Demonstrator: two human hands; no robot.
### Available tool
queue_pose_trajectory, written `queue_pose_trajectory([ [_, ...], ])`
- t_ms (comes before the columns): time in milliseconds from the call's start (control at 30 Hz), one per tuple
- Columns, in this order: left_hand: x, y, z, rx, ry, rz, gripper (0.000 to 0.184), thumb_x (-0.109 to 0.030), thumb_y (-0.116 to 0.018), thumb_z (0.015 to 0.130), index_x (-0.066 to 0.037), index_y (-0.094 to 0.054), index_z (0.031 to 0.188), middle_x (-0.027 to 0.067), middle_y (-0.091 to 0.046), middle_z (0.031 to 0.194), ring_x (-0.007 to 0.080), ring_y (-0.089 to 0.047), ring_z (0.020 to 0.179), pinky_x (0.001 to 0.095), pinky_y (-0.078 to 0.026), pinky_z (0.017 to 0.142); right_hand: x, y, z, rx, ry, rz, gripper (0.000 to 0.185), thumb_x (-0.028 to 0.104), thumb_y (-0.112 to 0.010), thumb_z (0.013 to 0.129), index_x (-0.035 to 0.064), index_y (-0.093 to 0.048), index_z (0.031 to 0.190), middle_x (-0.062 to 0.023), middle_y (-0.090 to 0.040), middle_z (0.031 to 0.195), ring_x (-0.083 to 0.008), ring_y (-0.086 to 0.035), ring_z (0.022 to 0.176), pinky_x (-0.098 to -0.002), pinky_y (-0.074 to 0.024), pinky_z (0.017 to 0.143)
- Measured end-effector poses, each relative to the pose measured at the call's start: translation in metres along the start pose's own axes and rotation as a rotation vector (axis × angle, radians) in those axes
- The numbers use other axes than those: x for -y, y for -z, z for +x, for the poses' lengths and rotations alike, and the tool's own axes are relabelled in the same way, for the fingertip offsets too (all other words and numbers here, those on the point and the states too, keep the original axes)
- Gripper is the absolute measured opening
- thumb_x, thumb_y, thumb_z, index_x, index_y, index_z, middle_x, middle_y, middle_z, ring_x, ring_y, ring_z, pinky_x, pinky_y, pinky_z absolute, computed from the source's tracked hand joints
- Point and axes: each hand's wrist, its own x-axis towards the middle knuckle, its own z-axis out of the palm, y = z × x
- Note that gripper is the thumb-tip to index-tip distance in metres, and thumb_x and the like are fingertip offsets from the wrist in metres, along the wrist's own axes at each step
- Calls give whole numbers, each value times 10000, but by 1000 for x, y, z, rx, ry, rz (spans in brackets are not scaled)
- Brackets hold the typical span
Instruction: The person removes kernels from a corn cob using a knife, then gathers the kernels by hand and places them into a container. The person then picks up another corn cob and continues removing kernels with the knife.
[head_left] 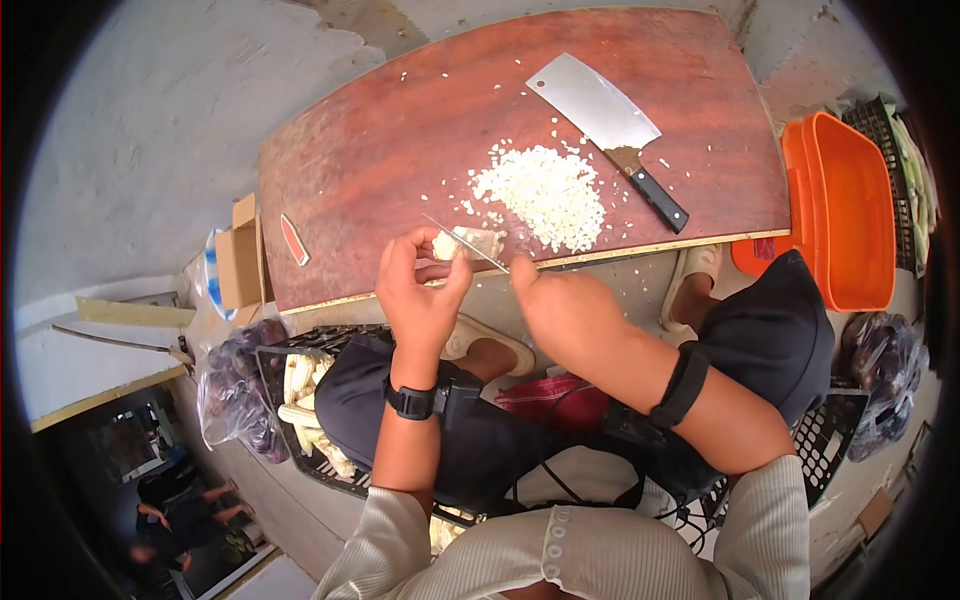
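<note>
Near the front edge of the reddish wooden table, my left hand pinches a pale corn cob between thumb and fingers. My right hand is closed around a thin-bladed knife, its handle hidden in the fist. The blade slants up and left across the cob, touching or very close to it; I cannot tell how deep it sits. Just beyond the hands lies a heap of white corn kernels, with loose ones scattered about. A cleaver with a black handle rests behind the heap.
Orange tubs stand at the table's right. Below the table's left side, a black crate holds several corn cobs. Plastic bags and a cardboard box are at left. A red-and-white object lies on the table.
</note>
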Motion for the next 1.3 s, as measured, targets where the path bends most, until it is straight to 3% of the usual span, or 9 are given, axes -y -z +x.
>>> queue_pose_trajectory([
  [67,0,-1,-1,7,-6,-6,279,22,-702,729,37,-575,976,84,-519,965,122,-584,822,236,-571,638,0,-5,-1,-64,10,5,283,160,-640,741,-3,-456,881,-153,-618,615,-317,-650,589,-414,-504,496],
  [167,2,-1,1,4,-30,-9,277,17,-709,722,41,-582,967,89,-525,952,127,-590,811,235,-572,637,3,0,4,13,-20,29,283,160,-641,739,-3,-457,879,-158,-620,625,-322,-649,597,-417,-506,507],
  [533,8,0,-2,-9,-126,65,282,17,-709,712,31,-591,968,85,-535,915,137,-611,761,242,-571,637,3,-12,33,-101,73,77,146,39,-512,792,-12,-435,905,-195,-600,610,-375,-633,601,-439,-498,501],
  [633,1,-12,-8,-14,-200,-1,318,-8,-726,680,5,-577,961,104,-559,852,192,-619,755,269,-547,607,3,-6,38,-57,34,43,122,89,-526,814,4,-475,885,-173,-628,657,-339,-656,651,-427,-515,541],
  [733,-7,-13,-6,-3,-68,21,310,-4,-719,688,8,-575,962,99,-549,852,187,-614,763,265,-558,616,-1,-1,38,-32,6,12,127,120,-528,831,10,-498,887,-163,-643,682,-320,-666,672,-423,-524,561],
  [833,-3,-14,-7,10,-126,2,286,15,-708,709,29,-577,964,76,-522,903,126,-591,774,239,-580,632,-3,-7,33,-68,13,26,135,123,-521,836,6,-497,900,-168,-644,688,-325,-664,670,-424,-525,564],
  [967,12,-9,-1,-87,11,-41,295,23,-695,745,12,-555,1005,54,-527,937,102,-567,863,219,-555,666,-3,-10,17,3,-35,13,137,114,-507,838,0,-481,910,-176,-642,691,-335,-660,665,-433,-521,561],
  [1167,24,-5,-2,-50,118,-241,360,23,-727,739,24,-542,1047,70,-535,967,105,-597,810,215,-532,666,-7,-13,6,20,-31,31,156,89,-508,823,-14,-463,930,-180,-639,689,-343,-654,653,-447,-505,534],
  [1300,12,-4,0,-11,93,-86,334,9,-727,736,36,-565,1027,81,-543,951,119,-610,772,227,-542,641,-7,-10,3,21,-12,8,187,78,-518,806,-20,-459,953,-165,-635,667,-332,-653,621,-428,-506,516],
])
